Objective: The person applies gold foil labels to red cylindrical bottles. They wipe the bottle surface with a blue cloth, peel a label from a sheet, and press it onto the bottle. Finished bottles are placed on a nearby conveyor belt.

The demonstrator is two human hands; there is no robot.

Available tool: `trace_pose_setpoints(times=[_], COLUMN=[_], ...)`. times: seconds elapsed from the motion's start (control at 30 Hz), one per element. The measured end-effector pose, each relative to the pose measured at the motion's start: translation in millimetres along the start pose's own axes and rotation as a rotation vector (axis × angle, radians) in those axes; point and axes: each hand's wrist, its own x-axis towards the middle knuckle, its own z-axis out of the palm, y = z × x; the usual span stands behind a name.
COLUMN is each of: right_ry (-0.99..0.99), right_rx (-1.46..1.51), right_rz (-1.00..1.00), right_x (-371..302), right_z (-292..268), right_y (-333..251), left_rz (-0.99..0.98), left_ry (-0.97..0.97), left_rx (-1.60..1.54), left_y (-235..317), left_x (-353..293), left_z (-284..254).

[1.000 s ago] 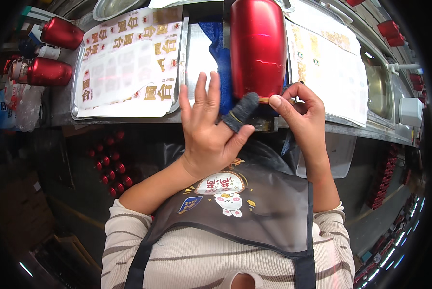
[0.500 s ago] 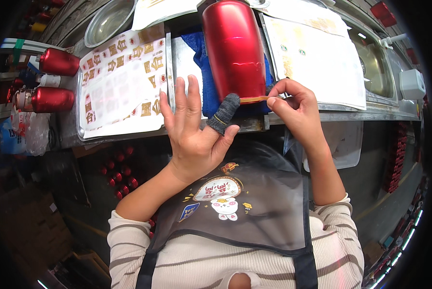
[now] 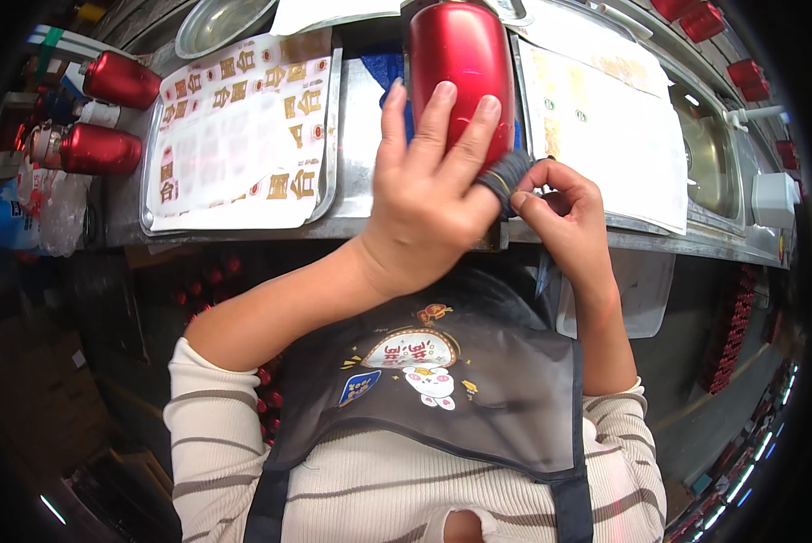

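A glossy red bottle (image 3: 465, 54) lies on its side on a blue cloth (image 3: 383, 71), one end toward me. My left hand (image 3: 433, 199) is over its near end, fingers stretched out and spread. The index finger, in a grey knitted finger sleeve (image 3: 506, 176), reaches across that end to my right fingertips. My right hand (image 3: 569, 213) is closed in a pinch just right of the bottle's near end. Whatever sits in that pinch is hidden at the grey sleeve. The bottle's near rim is covered by my left hand.
A tray with a gold-printed white sheet (image 3: 234, 145) lies on the left, another white sheet (image 3: 605, 136) on the right. Red bottles (image 3: 103, 149) stand at the far left. A metal sink (image 3: 709, 154) and a white jug (image 3: 773, 201) are at the right.
My left hand has moved right, over the bottle's near end, its sleeved finger now against my right fingertips. The thin orange strip seen in my right pinch earlier is now out of sight.
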Motion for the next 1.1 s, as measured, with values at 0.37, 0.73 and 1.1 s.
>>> trace_pose_setpoints(times=[0.37,0.73,1.1], right_ry=[-0.062,-0.034,-0.079], right_rx=[-0.008,0.032,0.010], right_rz=[0.030,0.002,0.027], right_x=[-6,2,4], right_z=[-6,-8,-2], right_y=[-16,-4,-6], left_rz=[-0.328,-0.119,-0.199], left_ry=[-0.006,-0.045,0.121], left_rx=[-0.416,-0.152,-0.216], left_y=[-12,-4,-6], left_x=[-73,-42,-24], left_z=[-10,-15,7])
